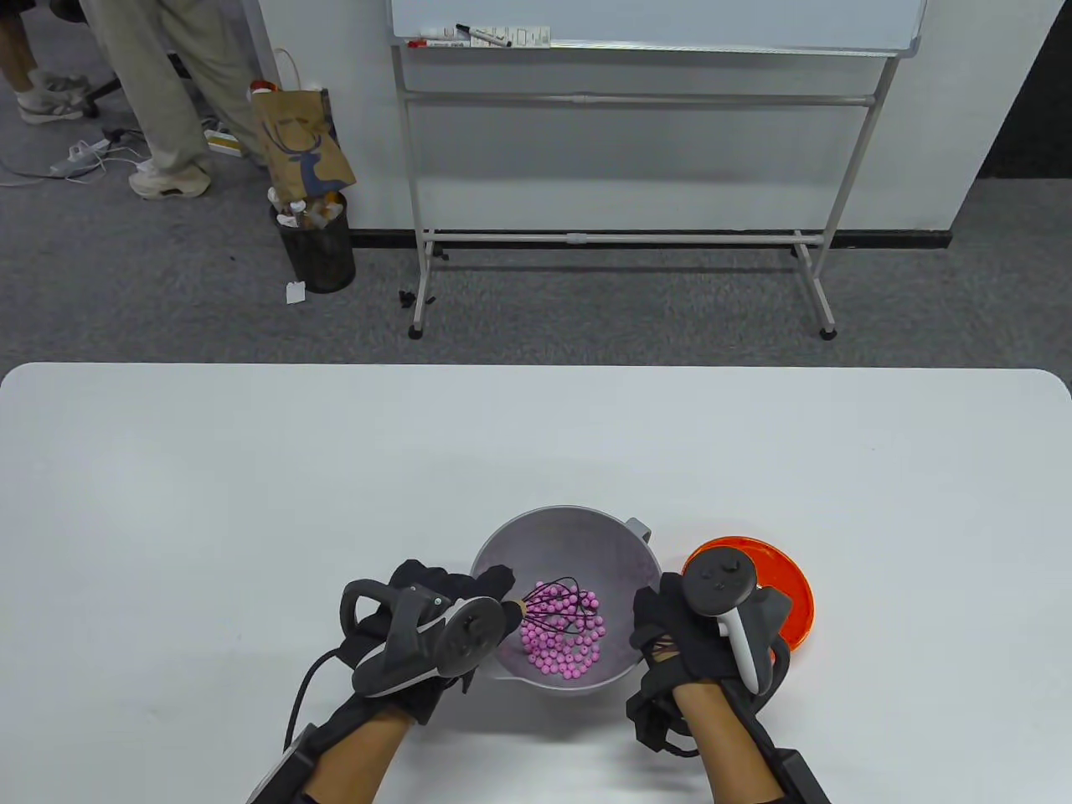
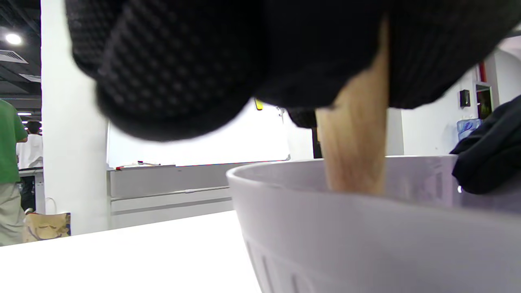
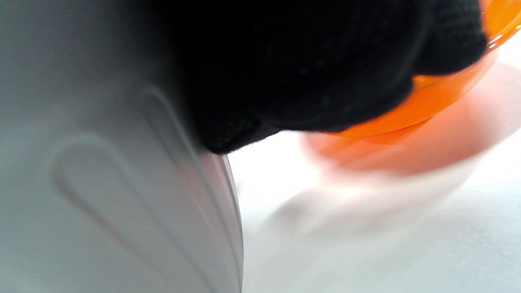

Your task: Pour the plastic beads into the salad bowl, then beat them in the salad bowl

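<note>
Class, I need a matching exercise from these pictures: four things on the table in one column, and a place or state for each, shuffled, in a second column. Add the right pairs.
Things
1. plastic beads
2. whisk
3. orange bowl
4. salad bowl

Places or states
A. beside the right hand, nothing visible inside
B. pink, heaped inside the grey bowl
C. flanked by both hands
D. held by the left hand

Pairs: 1-B, 2-D, 3-A, 4-C

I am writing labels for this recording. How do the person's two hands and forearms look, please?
Both hands wear black knit sensor gloves. The left hand carries a dark grey tracker with a ring and a black cable. The right hand carries a black tracker with a white grip. The forearms are bare, with black straps.
</note>
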`<act>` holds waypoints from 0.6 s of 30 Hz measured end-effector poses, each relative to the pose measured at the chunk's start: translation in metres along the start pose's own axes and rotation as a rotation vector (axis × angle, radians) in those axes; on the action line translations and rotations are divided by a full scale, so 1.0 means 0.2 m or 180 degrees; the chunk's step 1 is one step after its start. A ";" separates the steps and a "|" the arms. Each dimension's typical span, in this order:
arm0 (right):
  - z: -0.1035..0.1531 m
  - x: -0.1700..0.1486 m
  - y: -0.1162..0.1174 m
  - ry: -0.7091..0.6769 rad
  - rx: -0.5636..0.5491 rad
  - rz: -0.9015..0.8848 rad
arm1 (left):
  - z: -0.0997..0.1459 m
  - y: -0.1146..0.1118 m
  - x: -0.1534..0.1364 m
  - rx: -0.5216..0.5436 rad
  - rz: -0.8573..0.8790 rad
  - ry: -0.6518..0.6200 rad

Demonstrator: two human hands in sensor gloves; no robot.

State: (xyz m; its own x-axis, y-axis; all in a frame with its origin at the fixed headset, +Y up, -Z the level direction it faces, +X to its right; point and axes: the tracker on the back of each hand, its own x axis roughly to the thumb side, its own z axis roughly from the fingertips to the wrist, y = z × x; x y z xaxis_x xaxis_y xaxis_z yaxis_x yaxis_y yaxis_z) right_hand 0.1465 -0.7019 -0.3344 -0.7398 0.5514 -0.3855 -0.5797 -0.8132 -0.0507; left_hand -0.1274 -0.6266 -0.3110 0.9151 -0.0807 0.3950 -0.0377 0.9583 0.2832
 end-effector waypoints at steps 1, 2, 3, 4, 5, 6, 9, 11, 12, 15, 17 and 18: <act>0.00 0.00 0.00 0.0000 -0.0004 0.0003 | 0.00 0.01 -0.01 -0.0077 -0.0012 0.0009; 0.00 0.00 0.00 0.0001 -0.0005 0.0006 | 0.00 0.03 -0.01 -0.0169 -0.0023 0.0052; 0.00 0.00 0.00 0.0001 -0.0003 0.0006 | 0.00 0.04 -0.02 -0.0222 -0.0036 0.0062; 0.00 0.00 0.00 0.0001 -0.0002 0.0005 | 0.00 0.06 -0.02 -0.0295 -0.0072 0.0085; 0.00 0.00 0.00 0.0001 -0.0003 0.0005 | 0.00 0.07 -0.02 -0.0355 -0.0100 0.0072; 0.00 0.00 0.00 0.0002 -0.0003 0.0007 | 0.00 0.08 -0.02 -0.0420 -0.0097 0.0053; 0.00 0.00 0.00 0.0002 -0.0002 0.0006 | 0.01 0.11 0.01 -0.0563 0.0064 -0.0083; 0.00 0.00 0.00 -0.0001 -0.0002 0.0004 | 0.01 0.11 0.02 -0.0606 0.0234 -0.0198; 0.00 0.00 0.00 -0.0001 -0.0002 0.0005 | 0.01 0.11 0.02 -0.0625 0.0315 -0.0238; 0.00 0.00 0.00 0.0001 -0.0011 0.0018 | 0.00 0.05 0.02 -0.0650 0.0716 -0.0257; 0.00 0.00 0.00 0.0000 -0.0009 0.0016 | -0.01 0.02 0.02 -0.0498 0.0629 -0.0217; 0.00 0.00 0.00 0.0001 -0.0009 0.0017 | -0.01 0.00 0.02 -0.0436 0.0564 -0.0178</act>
State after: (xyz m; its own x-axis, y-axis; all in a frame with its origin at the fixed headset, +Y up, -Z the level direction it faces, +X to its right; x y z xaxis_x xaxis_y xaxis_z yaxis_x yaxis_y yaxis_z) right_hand 0.1461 -0.7020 -0.3344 -0.7428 0.5471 -0.3860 -0.5749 -0.8166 -0.0511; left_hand -0.1224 -0.6261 -0.3101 0.8752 0.0807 0.4769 -0.1375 0.9868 0.0854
